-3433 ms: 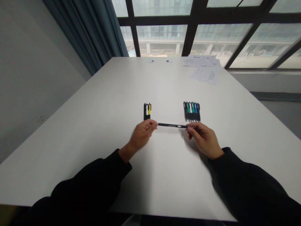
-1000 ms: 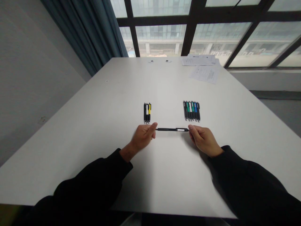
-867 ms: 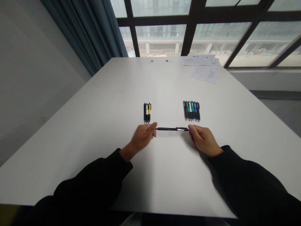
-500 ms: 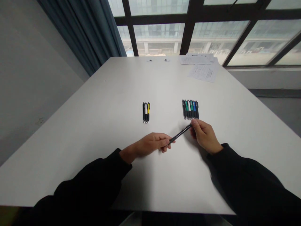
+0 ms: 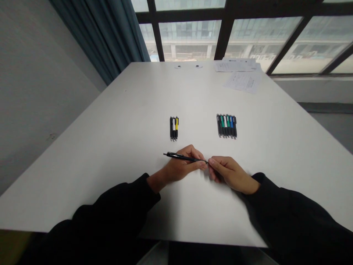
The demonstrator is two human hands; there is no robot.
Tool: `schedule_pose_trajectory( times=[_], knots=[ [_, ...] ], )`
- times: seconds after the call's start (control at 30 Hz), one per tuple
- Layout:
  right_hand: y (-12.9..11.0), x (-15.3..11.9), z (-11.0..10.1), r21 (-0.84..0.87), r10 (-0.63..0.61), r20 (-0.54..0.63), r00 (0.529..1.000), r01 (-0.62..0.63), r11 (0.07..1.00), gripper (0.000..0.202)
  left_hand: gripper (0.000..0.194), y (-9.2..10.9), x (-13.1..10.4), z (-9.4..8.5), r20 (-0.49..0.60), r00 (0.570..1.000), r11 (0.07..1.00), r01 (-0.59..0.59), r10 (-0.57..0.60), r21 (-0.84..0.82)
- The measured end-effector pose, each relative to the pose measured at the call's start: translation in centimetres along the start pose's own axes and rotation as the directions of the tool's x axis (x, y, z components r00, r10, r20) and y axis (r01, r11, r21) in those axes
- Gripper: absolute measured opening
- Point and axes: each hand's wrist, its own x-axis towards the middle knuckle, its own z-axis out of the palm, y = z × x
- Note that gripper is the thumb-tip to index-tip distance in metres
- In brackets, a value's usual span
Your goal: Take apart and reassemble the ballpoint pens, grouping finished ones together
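Observation:
A black pen (image 5: 180, 157) lies aslant across my left hand (image 5: 185, 165), its clicker end pointing left and its tip end toward the right. The thumb and fingers of my left hand are closed around it near the tip. My right hand (image 5: 227, 172) pinches the tip end, and the fingers hide the very point. Beyond the left hand, a short row of black, white and yellow pens (image 5: 174, 129) lies side by side. Farther right is a longer row of several pens (image 5: 226, 126) in black, green, white and blue.
The white table (image 5: 124, 140) stretches to the window (image 5: 190, 40). Printed papers (image 5: 242, 79) lie at its far right corner. Two small cable holes (image 5: 179, 66) sit near the far edge. A blue curtain (image 5: 110, 40) hangs at the back left.
The pen has turned over: its far end was in my right hand at upper right, and now its clicker points left. My right hand has come down and left to its tip.

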Motion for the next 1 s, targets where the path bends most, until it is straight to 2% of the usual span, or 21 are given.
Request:
schedule_pose_trajectory(
  times=[0.1, 0.2, 0.27, 0.5, 0.67, 1.0],
  knots=[
    [-0.1, 0.2, 0.4, 0.110, 0.027, 0.002, 1.000, -0.027, 0.994, 0.051, 0.024, 0.2, -0.4, 0.1, 0.055, 0.998, 0.984, -0.017, 0.007, 0.177],
    [-0.2, 0.3, 0.4, 0.169, 0.012, 0.018, 1.000, -0.015, 0.986, 0.049, 0.025, 0.6, -0.7, 0.1, 0.084, 0.996, 0.899, -0.067, 0.033, 0.434],
    [-0.2, 0.3, 0.3, 0.166, 0.009, 0.037, 0.999, -0.015, 0.986, 0.052, 0.029, 0.8, -0.8, 0.0, 0.126, 0.991, 0.847, -0.105, 0.046, 0.521],
    [0.3, 0.5, 0.0, 0.132, 0.004, 0.060, 0.998, -0.011, 0.991, 0.051, 0.035, 1.1, -0.8, -0.3, 0.197, 0.979, 0.777, -0.164, 0.053, 0.608],
    [0.3, 0.4, -0.2, 0.107, -0.006, 0.074, 0.997, -0.002, 0.994, 0.048, 0.036, 1.2, -0.7, -0.2, 0.286, 0.956, 0.714, -0.249, 0.071, 0.654],
    [-0.1, 0.4, -0.2, 0.070, 0.007, 0.082, 0.997, -0.013, 0.997, 0.051, 0.039, 0.9, -0.7, -0.5, 0.326, 0.944, 0.734, -0.260, 0.056, 0.627]
  ],
)
